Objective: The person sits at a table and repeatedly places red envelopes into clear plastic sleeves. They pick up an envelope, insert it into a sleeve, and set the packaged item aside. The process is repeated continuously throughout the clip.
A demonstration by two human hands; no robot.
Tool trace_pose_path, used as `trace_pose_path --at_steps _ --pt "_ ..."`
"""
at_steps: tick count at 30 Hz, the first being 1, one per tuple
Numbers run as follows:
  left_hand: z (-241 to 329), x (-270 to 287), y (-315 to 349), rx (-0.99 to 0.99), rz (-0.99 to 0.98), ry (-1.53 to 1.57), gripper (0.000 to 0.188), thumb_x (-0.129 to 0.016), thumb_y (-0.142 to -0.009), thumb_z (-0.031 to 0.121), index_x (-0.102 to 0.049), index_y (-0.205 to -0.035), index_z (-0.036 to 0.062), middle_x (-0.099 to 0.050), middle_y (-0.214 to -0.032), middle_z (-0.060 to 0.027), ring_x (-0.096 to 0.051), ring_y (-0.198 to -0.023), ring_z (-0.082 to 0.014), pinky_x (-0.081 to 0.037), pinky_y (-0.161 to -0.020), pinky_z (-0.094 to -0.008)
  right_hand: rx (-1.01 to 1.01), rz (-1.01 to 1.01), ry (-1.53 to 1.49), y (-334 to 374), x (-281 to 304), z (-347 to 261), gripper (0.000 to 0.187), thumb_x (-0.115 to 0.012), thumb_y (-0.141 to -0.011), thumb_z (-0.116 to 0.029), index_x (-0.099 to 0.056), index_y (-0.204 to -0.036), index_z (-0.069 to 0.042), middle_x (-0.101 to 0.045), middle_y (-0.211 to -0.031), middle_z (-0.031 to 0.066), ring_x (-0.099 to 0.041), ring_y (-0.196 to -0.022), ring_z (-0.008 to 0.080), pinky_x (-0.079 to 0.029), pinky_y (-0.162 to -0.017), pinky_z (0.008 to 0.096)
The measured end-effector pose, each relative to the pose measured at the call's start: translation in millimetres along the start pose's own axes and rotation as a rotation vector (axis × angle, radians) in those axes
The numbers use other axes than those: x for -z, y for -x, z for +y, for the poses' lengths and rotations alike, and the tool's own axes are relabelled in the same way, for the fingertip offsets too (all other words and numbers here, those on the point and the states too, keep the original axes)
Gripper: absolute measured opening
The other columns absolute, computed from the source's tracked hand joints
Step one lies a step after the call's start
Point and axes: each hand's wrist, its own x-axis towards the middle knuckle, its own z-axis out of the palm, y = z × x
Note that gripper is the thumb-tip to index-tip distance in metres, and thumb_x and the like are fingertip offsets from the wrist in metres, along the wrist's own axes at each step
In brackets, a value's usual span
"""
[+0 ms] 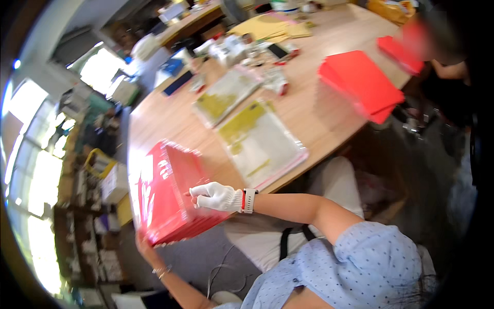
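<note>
A thick stack of red, flat pieces in shiny clear plastic stands tilted at the table's near left edge, partly over it. My left hand, bare with a bracelet at its wrist, grips the stack's lower left corner; its fingers are partly hidden by the stack. In front of the stack's right side is my right hand, in a white glove with bare fingertips. Its fingers are bent and apart, and I cannot tell whether they touch the plastic. Right of the stack lie two clear plastic packs with gold patches, a nearer pack and a farther pack.
Red sheets are piled at the table's right edge, near another person's blurred hand and arm. A phone, small items and yellow envelopes lie farther back on the wooden table. Shelves stand at left.
</note>
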Motion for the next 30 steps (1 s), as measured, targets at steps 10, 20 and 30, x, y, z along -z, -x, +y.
trace_pose_path --at_steps 10,20,30 --pt "89 -69 102 -0.536 0.746 -0.27 0.028 -0.047 -0.092 0.024 -0.054 -0.089 -0.0032 -0.057 -0.072 -0.0125 -0.054 -0.066 -0.0206 -0.049 -0.064 -0.0323 -0.01 0.57 1.912 237 260 -172 0.03 -0.066 -0.068 -0.011 -0.059 -0.096 -0.004 -0.06 -0.098 0.0118 -0.058 -0.094 0.0302 -0.047 -0.083 0.0369" --pt "89 -279 121 -0.408 -0.752 -0.093 0.029 -0.051 -0.079 -0.003 -0.059 -0.106 -0.0013 -0.059 -0.107 -0.0186 -0.058 -0.094 -0.0318 -0.048 -0.082 -0.0371 -0.208 0.589 1.698 268 340 -214 0.01 -0.058 -0.08 -0.015 -0.056 -0.084 -0.006 -0.062 -0.078 0.0101 -0.06 -0.076 0.0305 -0.048 -0.063 0.0391" --pt "24 -371 90 -0.699 -0.773 -0.933 0.016 -0.057 -0.079 0.021 -0.059 -0.088 0.008 -0.058 -0.093 -0.0085 -0.056 -0.087 -0.0275 -0.045 -0.079 -0.042 0.177 0.842 1.611 325 233 -189 0.019 -0.066 -0.073 -0.005 -0.055 -0.088 -0.003 -0.059 -0.095 0.0116 -0.058 -0.085 0.0257 -0.047 -0.073 0.0345"
